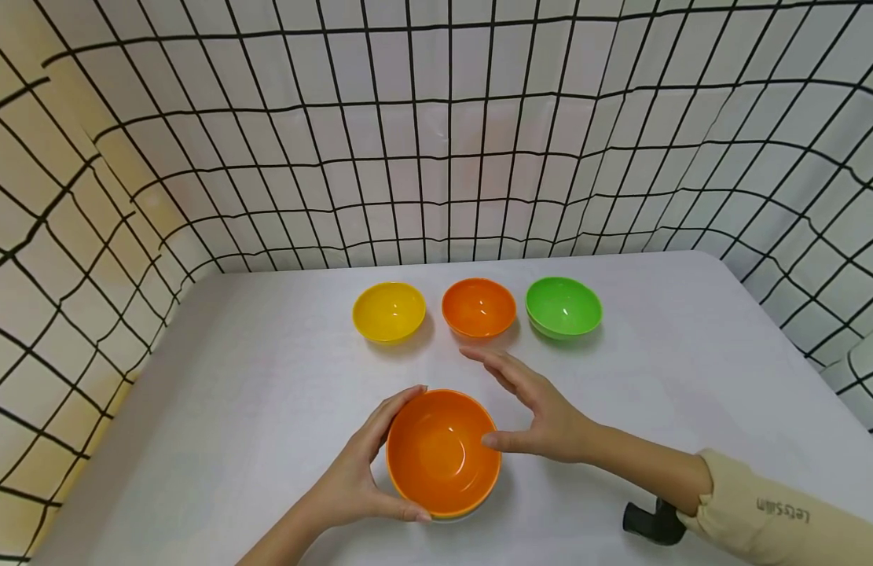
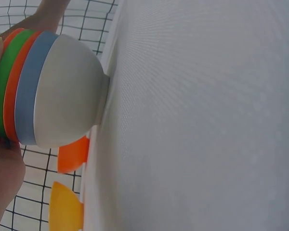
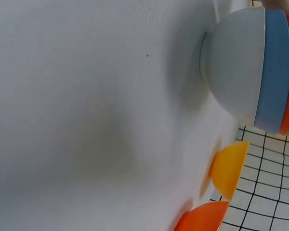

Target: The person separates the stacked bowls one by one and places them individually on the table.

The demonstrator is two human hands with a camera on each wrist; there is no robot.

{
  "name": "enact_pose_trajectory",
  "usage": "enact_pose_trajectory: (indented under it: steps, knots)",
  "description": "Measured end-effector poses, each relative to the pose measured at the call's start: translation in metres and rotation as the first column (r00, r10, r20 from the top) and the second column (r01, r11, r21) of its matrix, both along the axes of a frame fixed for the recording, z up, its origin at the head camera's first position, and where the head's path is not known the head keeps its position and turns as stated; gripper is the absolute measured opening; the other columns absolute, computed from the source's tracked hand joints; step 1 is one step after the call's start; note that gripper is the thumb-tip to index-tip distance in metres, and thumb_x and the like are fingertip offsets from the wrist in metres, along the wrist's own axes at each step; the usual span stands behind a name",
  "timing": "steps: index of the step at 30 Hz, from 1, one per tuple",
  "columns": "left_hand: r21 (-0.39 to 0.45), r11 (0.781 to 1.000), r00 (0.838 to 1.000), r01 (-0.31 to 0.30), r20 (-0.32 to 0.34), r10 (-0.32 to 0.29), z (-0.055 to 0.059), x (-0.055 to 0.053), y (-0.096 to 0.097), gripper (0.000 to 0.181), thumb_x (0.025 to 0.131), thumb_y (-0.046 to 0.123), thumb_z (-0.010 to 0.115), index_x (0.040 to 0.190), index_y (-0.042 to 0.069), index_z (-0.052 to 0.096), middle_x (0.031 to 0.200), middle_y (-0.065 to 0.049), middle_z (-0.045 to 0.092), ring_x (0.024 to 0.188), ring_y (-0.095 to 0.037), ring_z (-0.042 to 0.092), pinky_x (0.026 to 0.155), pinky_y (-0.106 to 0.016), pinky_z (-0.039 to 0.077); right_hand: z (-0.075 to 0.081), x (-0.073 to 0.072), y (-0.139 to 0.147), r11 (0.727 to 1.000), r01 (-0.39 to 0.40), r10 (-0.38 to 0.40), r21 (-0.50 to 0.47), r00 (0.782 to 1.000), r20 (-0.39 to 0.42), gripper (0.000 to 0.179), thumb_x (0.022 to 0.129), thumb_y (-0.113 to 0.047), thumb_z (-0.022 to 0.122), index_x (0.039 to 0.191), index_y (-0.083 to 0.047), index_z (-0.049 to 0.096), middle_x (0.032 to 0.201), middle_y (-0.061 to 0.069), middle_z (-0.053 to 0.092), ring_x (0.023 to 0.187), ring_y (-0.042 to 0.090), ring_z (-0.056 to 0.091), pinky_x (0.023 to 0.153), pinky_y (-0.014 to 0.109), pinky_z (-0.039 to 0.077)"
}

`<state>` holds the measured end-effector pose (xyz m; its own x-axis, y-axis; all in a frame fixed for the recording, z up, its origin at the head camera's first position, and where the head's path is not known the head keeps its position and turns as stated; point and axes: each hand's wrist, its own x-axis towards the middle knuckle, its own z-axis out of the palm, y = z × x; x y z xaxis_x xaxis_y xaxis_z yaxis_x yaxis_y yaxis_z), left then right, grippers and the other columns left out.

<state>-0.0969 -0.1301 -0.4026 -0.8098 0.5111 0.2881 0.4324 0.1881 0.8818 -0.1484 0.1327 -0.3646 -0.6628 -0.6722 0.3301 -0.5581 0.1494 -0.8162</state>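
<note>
A stack of nested bowls (image 1: 443, 452) sits on the white table, with an orange bowl on top. Its side in the left wrist view shows orange, green, orange and blue bands (image 2: 33, 89) above a white bowl (image 2: 70, 91) at the bottom. My left hand (image 1: 368, 468) grips the stack from the left, fingers round the far-left rim and thumb along the near side. On the right, my right hand (image 1: 545, 417) has its fingers stretched out past the stack, its thumb at the right rim; whether the thumb touches is unclear.
Farther back stand a yellow bowl (image 1: 389, 313), an orange bowl (image 1: 478, 308) and a green bowl (image 1: 563, 308) in a row. Black wire grid (image 1: 436, 126) encloses the table's back and sides. A black strap piece (image 1: 655, 523) hangs under the right sleeve (image 1: 783, 507).
</note>
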Motion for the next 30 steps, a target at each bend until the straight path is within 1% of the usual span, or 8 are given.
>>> enact_pose_trajectory:
  steps: [6,10,16,20,23,26,30]
  knots:
    - [-0.005,1.000,1.000,-0.002,-0.009,0.002,-0.001,0.000,0.000,0.112,0.057,0.025,0.089,0.146,0.019,0.022,0.145,0.002,0.032,0.128,-0.018,0.038,0.105,-0.035,0.037,0.000,0.008,-0.005,0.997,-0.022,0.025,0.077,0.999,-0.037,0.088,0.072,-0.018,0.075,0.145,-0.016,0.026,0.148,-0.002,0.029,0.135,0.019,0.027,0.106,0.052,0.031]
    - [-0.005,1.000,1.000,0.000,-0.014,0.000,-0.001,0.000,-0.001,0.114,0.056,0.025,0.090,0.146,0.016,0.021,0.145,0.000,0.031,0.128,-0.018,0.038,0.106,-0.035,0.036,-0.001,0.010,-0.008,0.994,-0.037,0.044,0.106,0.997,-0.062,0.089,0.073,-0.021,0.074,0.146,-0.016,0.024,0.148,-0.002,0.029,0.135,0.018,0.029,0.104,0.056,0.032]
    - [0.004,1.000,1.000,0.006,-0.016,-0.006,-0.001,0.000,0.000,0.116,0.054,0.022,0.090,0.147,0.014,0.020,0.146,-0.003,0.031,0.128,-0.020,0.038,0.106,-0.035,0.035,-0.002,0.013,-0.011,0.989,-0.055,0.062,0.137,0.997,-0.049,0.088,0.074,-0.021,0.073,0.146,-0.018,0.023,0.149,-0.002,0.027,0.134,0.018,0.029,0.103,0.056,0.033]
    - [0.002,1.000,1.000,0.006,-0.011,-0.006,-0.001,0.000,0.000,0.116,0.054,0.022,0.090,0.146,0.014,0.021,0.145,-0.002,0.031,0.128,-0.019,0.038,0.106,-0.035,0.036,-0.003,0.015,-0.013,0.985,-0.070,0.077,0.158,0.996,-0.038,0.090,0.075,-0.026,0.075,0.147,-0.019,0.021,0.149,-0.002,0.026,0.134,0.018,0.029,0.103,0.053,0.035]
    - [-0.001,1.000,1.000,0.005,-0.009,-0.005,-0.001,0.000,-0.001,0.114,0.056,0.024,0.090,0.146,0.015,0.021,0.145,-0.001,0.031,0.128,-0.019,0.038,0.106,-0.035,0.036,-0.005,0.016,-0.015,0.982,-0.081,0.093,0.169,0.994,-0.065,0.093,0.075,-0.036,0.076,0.147,-0.018,0.020,0.149,-0.002,0.026,0.133,0.017,0.031,0.104,0.047,0.037]
    - [0.001,1.000,1.000,0.008,-0.010,-0.008,0.000,0.000,-0.001,0.114,0.056,0.025,0.090,0.147,0.016,0.020,0.145,-0.001,0.031,0.128,-0.019,0.038,0.106,-0.035,0.036,-0.008,0.016,-0.016,0.981,-0.086,0.108,0.176,0.987,-0.122,0.097,0.072,-0.045,0.076,0.146,-0.016,0.021,0.148,-0.001,0.027,0.131,0.016,0.033,0.103,0.042,0.039]
    - [0.001,1.000,1.000,0.008,-0.014,-0.008,0.000,0.000,-0.001,0.115,0.055,0.024,0.090,0.147,0.017,0.020,0.145,-0.001,0.031,0.129,-0.020,0.037,0.106,-0.035,0.035,-0.010,0.016,-0.019,0.981,-0.091,0.122,0.172,0.976,-0.182,0.101,0.069,-0.048,0.077,0.145,-0.012,0.022,0.147,0.000,0.029,0.129,0.017,0.037,0.101,0.039,0.042]
